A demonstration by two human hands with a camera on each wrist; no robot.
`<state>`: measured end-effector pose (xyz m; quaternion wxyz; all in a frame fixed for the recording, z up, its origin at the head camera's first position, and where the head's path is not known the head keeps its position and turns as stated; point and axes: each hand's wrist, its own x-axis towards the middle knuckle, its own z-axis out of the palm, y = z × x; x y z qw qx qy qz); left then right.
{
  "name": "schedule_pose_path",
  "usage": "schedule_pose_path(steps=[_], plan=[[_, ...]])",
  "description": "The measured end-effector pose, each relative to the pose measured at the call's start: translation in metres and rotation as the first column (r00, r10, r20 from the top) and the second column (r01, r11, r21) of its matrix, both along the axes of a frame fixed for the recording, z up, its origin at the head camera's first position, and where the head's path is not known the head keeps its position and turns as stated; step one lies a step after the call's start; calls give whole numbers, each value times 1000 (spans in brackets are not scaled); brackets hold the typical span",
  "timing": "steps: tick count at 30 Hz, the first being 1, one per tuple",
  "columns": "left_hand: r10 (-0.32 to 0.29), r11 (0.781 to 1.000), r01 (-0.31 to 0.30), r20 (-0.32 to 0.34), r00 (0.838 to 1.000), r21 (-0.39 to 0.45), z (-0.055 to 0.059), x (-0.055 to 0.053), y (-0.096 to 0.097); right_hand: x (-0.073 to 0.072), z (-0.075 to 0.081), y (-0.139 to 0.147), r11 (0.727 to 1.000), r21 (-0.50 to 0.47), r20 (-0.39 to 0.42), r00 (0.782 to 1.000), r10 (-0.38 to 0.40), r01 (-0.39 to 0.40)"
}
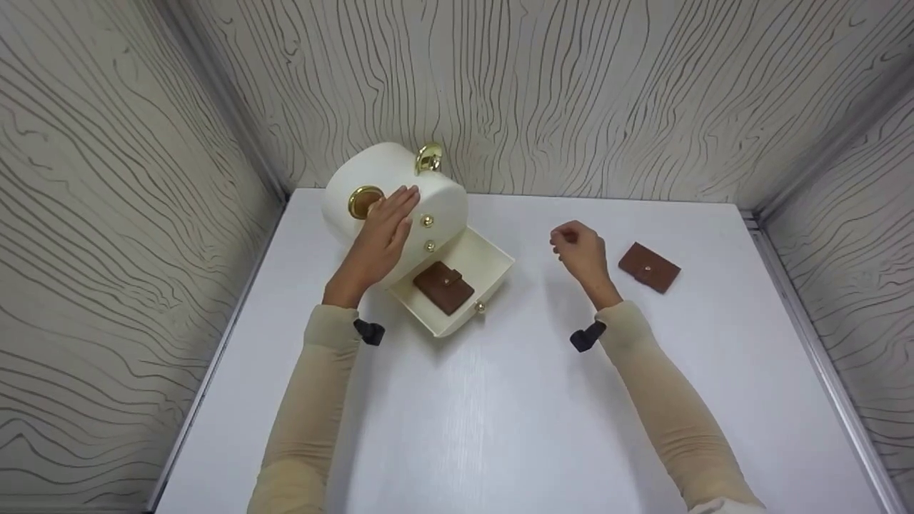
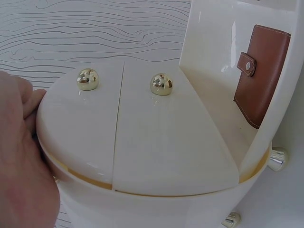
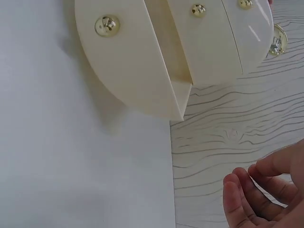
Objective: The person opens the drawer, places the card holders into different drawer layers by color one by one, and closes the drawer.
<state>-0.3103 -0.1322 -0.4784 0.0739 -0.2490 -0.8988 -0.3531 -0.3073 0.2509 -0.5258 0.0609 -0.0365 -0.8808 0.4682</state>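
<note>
A white round-sided drawer box (image 1: 393,168) with gold knobs stands at the back left. Its lowest drawer (image 1: 493,282) is pulled out, with a brown snap-tab wallet (image 1: 443,288) lying inside; the left wrist view also shows that wallet (image 2: 262,76). My left hand (image 1: 378,239) lies along the box with straight fingers, right at its edge in the left wrist view. In mid-table, my right hand (image 1: 582,253) is raised, its fingers loosely bent and holding nothing. A second brown wallet (image 1: 649,268) lies on the table to the right of that hand.
The white table (image 1: 471,428) runs back to a wood-grain patterned wall (image 1: 543,93), with similar walls on both sides. A gold handle (image 1: 429,158) sticks up from the box. Black wrist devices (image 1: 369,332) are worn at both cuffs.
</note>
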Motion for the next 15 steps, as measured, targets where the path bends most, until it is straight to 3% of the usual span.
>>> schedule_pose_path(steps=[15], plan=[[11,1000,-11,-3,1000,-5,-1,1,0,1,0,58,994,7,14,994,-110,110]])
